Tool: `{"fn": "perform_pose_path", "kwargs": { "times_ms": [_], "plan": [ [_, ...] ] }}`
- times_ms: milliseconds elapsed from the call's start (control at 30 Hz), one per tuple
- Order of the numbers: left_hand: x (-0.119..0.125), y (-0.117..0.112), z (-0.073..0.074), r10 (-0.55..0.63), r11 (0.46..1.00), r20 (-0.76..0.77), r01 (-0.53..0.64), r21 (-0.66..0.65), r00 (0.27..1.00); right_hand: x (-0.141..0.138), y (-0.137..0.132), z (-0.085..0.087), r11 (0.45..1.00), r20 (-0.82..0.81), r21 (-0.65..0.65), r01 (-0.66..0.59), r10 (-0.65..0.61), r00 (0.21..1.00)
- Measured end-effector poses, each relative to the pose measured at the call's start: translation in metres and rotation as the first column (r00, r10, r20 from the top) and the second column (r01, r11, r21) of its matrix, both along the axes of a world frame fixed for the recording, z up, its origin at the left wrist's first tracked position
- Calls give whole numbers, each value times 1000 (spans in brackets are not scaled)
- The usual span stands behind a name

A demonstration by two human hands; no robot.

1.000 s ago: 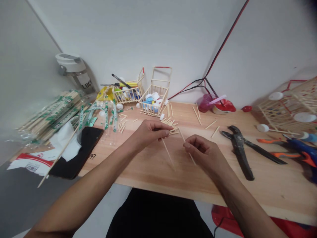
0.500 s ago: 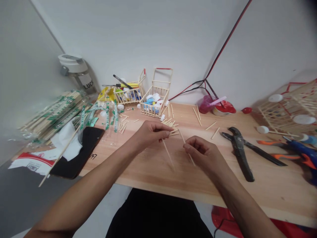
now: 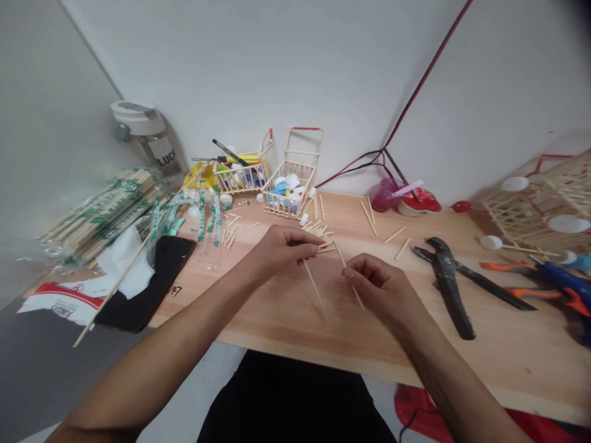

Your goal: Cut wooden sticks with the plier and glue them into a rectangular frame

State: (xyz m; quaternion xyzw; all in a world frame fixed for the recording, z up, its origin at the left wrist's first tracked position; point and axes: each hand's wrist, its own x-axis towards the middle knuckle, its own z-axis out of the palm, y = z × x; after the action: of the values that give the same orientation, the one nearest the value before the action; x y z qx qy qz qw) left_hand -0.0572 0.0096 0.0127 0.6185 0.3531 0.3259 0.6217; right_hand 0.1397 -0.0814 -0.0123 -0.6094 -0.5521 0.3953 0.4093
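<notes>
My left hand is closed in a pinch on the top of a thin wooden stick that slants down toward me over the wooden tabletop. A second wooden stick runs under the curled fingers of my right hand, which is closed on it. The hands are a short gap apart near the table's middle. A small heap of short cut sticks lies just behind them.
Black pliers lie to the right, with a blue and orange glue gun and a stick frame beyond. Two small stick carts stand at the back. Packs of chopsticks and a black phone are on the left.
Both hands have stayed almost still on their sticks; the view has shifted very slightly.
</notes>
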Motion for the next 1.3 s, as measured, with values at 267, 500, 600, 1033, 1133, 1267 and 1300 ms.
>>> {"fn": "perform_pose_path", "kwargs": {
  "times_ms": [267,500,600,1033,1133,1267,1300],
  "plan": [
    [-1,3,-3,-11,1000,-3,11,18,1000,1,0,-3,1000,-1,22,3,-3,1000],
    [-1,2,-2,-18,1000,4,18,11,1000,0,-1,0,1000,25,17,5,-5,1000],
    [-1,1,-2,-13,1000,13,13,2,1000,0,0,0,1000,24,13,1,-2,1000],
    [-1,1,-1,-23,1000,0,23,9,1000,-2,0,-1,1000,8,18,4,-4,1000],
    [-1,1,-1,-21,1000,1,21,13,1000,-1,0,-2,1000,12,17,8,-8,1000],
    [0,3,-2,-22,1000,7,22,18,1000,-1,1,-1,999,33,32,15,-16,999],
    [1,4,-1,-20,999,10,20,26,1000,-1,2,1,999,34,34,14,-15,999]
  ]
}}
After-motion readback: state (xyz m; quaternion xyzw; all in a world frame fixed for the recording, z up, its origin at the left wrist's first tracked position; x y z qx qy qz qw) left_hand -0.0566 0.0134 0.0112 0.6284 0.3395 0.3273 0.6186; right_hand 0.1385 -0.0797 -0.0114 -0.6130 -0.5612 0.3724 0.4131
